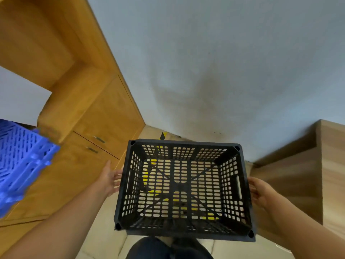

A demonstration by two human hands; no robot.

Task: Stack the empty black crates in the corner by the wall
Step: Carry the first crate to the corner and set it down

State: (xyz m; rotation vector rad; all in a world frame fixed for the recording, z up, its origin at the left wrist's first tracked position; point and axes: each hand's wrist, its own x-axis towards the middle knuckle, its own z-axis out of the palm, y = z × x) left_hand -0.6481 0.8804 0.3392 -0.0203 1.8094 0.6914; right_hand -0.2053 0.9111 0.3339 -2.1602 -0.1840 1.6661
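An empty black slatted crate (183, 186) sits low in front of me, its far rim close to the grey wall (224, 71). Tiled floor with yellow marks shows through its bottom. My left hand (110, 178) is at the crate's left wall with straight fingers reaching its outer side. My right hand (259, 191) is at the right wall beside the handle slot, fingers relaxed against the rim. Neither hand curls round the crate. I cannot tell whether the crate rests on the floor or hangs just above it.
A wooden cabinet (99, 139) with two metal handles fills the left side of the corner. A blue slatted crate (22, 161) juts in at the far left. A wooden block or step (298, 174) stands at the right. My knees (168, 248) are just below the crate.
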